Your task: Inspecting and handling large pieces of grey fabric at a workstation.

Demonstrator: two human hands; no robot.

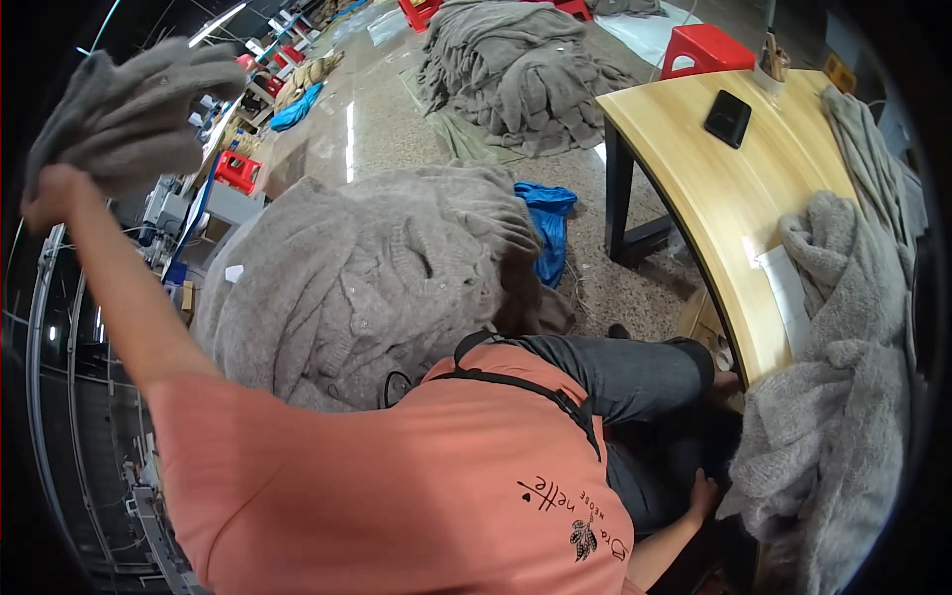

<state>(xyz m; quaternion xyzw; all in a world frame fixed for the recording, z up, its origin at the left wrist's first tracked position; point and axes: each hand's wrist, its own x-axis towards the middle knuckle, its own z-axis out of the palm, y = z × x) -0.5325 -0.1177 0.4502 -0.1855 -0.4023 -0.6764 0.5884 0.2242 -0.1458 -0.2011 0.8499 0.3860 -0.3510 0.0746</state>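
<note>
While the left hand is raised high out to the person's left, it's clenched around a bunched grey fuzzy knitted garment, fabric spilling over above the fist. Grip looks firm, fingers wrapped in the knit.

Right hand is low by the lap, at the edge of the grey fuzzy knit draped off the table edge. Touching or just beside it; can't tell whether the fingers have closed on it, view is too dark there.

Context:
- big heap of grey knitted garments on the floor, directly below and beside the raised arm
- second grey heap further back on the floor
- light wooden curved-edge table to the right, black phone-like slab on it, white paper sheet part-covered by knit
- blue cloth on the floor between near heap and table leg

Risks as I see them:
- loose-held bundle; a dangling sleeve could snag on the metal racks at the left edge
- if it's let go from this height it may land outside the near heap, onto the blue cloth or bare floor
- draped knit on the table hangs mostly over the edge; any tug from the right hand could drag the whole lot off, taking the paper with it
- all pieces are the same grey, so sorted and unsorted are easy to mix up
</note>
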